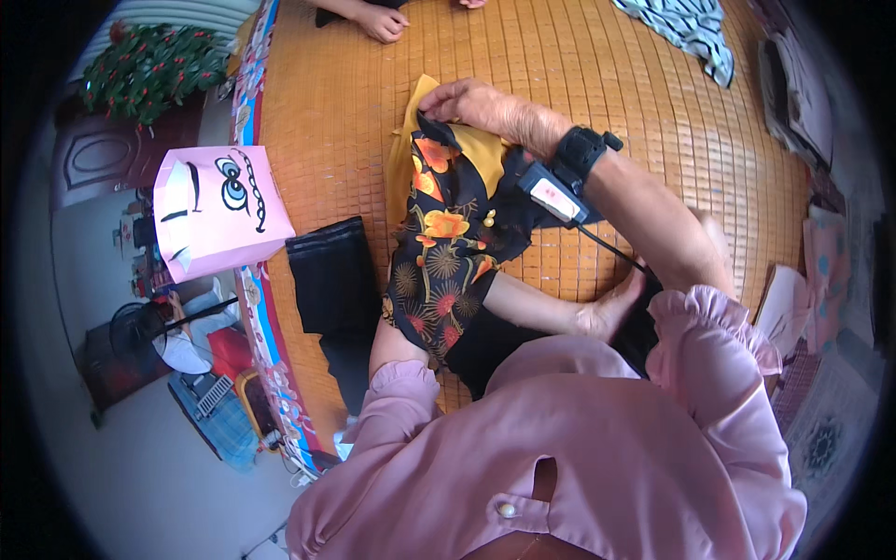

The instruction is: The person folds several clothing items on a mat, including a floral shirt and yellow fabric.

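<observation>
The widest thing under me is the woven mat (322, 121), filling the centre of the frame, and it bears everything near my hands. On it, mid-frame, lies the flowered garment (439, 261), black with orange and yellow blooms. It bulges at its lower end because my left forearm (397, 347) runs into it; the left hand itself is covered, so I cannot tell whether its grip is loose or tight. The black cloth (327, 271) lies just left of the garment, on the mat. At the left, the pink box (215, 210) stands by the mat's edge, well out of my reach line. The striped cloth (686, 42) lies far off at the upper right. My bare shin (546, 308) is folded right of the garment. The yellow cloth (401, 177) shows around the garment's upper end; I cannot tell whether it is sewn on. There my right hand (431, 105) pinches the dark edge, seemingly to steady that end against the arm inside. Another person's hand (381, 23) rests apart at the top. Smallest are the pale beads (489, 218) on the garment's front.
</observation>
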Demonstrator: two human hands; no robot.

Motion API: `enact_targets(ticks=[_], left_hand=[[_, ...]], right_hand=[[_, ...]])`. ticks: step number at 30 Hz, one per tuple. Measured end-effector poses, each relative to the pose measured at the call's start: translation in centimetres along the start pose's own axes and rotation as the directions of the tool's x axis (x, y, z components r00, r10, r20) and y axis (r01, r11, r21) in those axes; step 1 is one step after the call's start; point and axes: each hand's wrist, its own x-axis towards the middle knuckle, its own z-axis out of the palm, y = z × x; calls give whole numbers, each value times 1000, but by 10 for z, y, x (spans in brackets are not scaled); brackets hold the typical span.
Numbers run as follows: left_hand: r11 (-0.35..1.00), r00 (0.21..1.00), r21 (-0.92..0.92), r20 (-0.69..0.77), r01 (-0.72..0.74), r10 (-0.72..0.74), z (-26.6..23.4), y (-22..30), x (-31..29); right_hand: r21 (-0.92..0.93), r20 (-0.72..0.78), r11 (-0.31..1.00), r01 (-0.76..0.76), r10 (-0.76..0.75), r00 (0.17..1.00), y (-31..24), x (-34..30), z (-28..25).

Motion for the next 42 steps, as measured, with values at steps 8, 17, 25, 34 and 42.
enact_targets(ticks=[8, 17, 25, 34, 42], left_hand=[[991, 998, -118, -37, -57, 53, -24, -3, 4], [967, 989, -218, -94, -133, 115, -46, -5, -2], [964, 991, -239, -83, -118, 101, -52, -7, -1], [967, 993, -232, -82, -106, 89, -57, -10, -1], [971, 994, -217, -77, -95, 80, -60, -9, -2]], right_hand=[[-681, -221, 726, 100, -334, 916, 20, -68, 60], [-723, -378, 685, -90, -283, 882, 72, -62, 14], [-407, -220, 876, -260, 182, 958, 96, -17, -68], [487, -194, 834, -259, 393, 899, 53, -43, -83], [472, -210, 835, -283, 418, 884, 57, -52, -82]])
